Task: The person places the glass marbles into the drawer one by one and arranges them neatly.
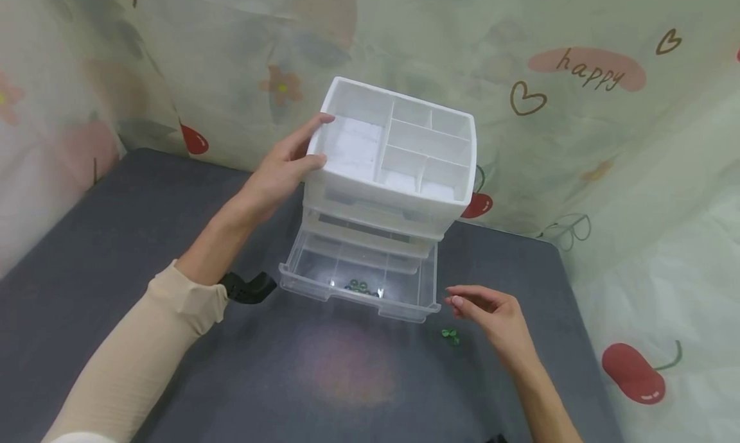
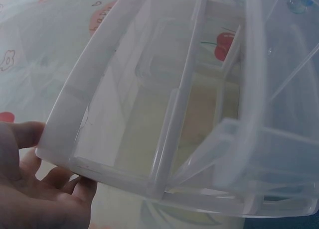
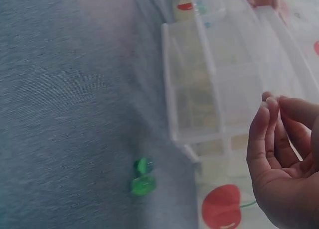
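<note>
A white plastic drawer organizer (image 1: 399, 205) has a divided tray on top and a clear lower drawer (image 1: 358, 289) pulled out. My left hand (image 1: 283, 167) grips the upper left edge of the organizer; in the left wrist view the thumb and fingers hold its corner. Several green marbles (image 1: 360, 286) lie inside the clear drawer. Close to the drawer's right front corner, my right hand (image 1: 488, 311) hovers with loosely bent fingers, and nothing shows between the fingertips. Small green glass pieces (image 3: 143, 176), likely marbles, lie on the table below that hand.
The dark grey table (image 1: 358, 379) meets a patterned cloth backdrop (image 1: 405, 32) behind and at both sides. A black curved object (image 1: 251, 287) shows beside the left sleeve. The top tray's compartments (image 1: 428, 144) are separated by thin white walls.
</note>
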Demonstrator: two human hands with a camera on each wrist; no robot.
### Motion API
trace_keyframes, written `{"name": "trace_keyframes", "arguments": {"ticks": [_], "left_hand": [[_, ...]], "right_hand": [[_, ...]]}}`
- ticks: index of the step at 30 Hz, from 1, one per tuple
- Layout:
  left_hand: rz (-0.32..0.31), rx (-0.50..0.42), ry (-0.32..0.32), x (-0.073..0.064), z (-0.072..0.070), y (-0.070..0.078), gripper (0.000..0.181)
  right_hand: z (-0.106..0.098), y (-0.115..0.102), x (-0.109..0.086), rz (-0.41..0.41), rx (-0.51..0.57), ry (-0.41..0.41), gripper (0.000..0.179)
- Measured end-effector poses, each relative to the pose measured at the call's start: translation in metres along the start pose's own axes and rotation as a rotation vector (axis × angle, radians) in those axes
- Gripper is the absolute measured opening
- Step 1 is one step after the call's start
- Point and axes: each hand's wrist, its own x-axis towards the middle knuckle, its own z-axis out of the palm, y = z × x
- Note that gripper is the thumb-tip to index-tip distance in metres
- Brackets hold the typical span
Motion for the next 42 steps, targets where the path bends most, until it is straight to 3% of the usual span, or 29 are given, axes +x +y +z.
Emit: {"name": "trace_keyframes", "arguments": {"ticks": [9, 13, 17, 24, 28, 33, 37, 42], "left_hand": [[0.015, -0.007, -0.003, 0.008, -0.004, -0.019, 0.051], [0.018, -0.003, -0.004, 0.010, -0.007, -0.024, 0.051], [0.022, 0.003, -0.008, 0.009, -0.007, -0.020, 0.051], [0.012, 0.000, -0.009, 0.002, -0.002, -0.004, 0.051], [0.006, 0.006, -0.010, 0.000, -0.001, -0.001, 0.051], [-0.018, -0.014, -0.008, -0.001, -0.002, 0.000, 0.052], [-0.019, -0.029, -0.011, -0.001, -0.002, 0.000, 0.052], [-0.009, -0.030, -0.019, 0.001, 0.000, -0.001, 0.052]], "right_hand": [[-0.003, 0.029, -0.010, 0.019, -0.030, 0.023, 0.032], [-0.002, 0.045, -0.014, -0.020, -0.020, 0.046, 0.030], [-0.003, 0.064, -0.016, -0.060, -0.016, 0.074, 0.029], [-0.014, 0.103, -0.017, -0.060, -0.053, 0.094, 0.028], [-0.012, 0.099, -0.022, -0.047, -0.045, 0.110, 0.025], [-0.004, 0.079, -0.028, 0.088, -0.034, 0.165, 0.025], [-0.004, 0.079, -0.030, 0.158, -0.052, 0.183, 0.024], [-0.006, 0.086, -0.033, 0.177, -0.081, 0.201, 0.021]]}}
